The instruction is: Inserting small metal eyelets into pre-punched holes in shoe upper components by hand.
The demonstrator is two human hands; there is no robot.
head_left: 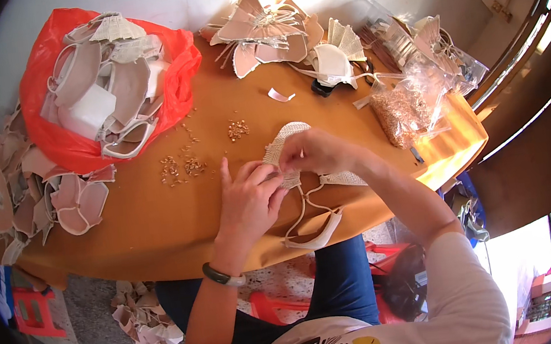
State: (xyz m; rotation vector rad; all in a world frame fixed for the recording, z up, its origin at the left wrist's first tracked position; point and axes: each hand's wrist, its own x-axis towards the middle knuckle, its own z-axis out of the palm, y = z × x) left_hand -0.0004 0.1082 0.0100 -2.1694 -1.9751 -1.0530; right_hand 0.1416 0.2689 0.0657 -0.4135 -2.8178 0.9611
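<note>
A white bra (285,140) with a ribbed, textured cup lies across the orange tabletop in front of me. My left hand (247,192) is closed on the near left edge of that cup, its index finger sticking out. Over the same cup, my right hand (314,152) pinches with thumb and fingertips; whatever sits between them is too small or hidden to tell. The other end of the bra, with thin straps and a pale cup (317,232), hangs at the table's near edge. Left of my hands lie loose piles of small gold beads (182,169) and a smaller bead pile (237,130).
A red plastic bag (177,74) full of bras stands at the far left, beside heaped beige cups (80,203). More bras (265,32) are piled at the back. Clear bags (406,111) of beads lie at right. Beige pieces (145,318) lie on the floor.
</note>
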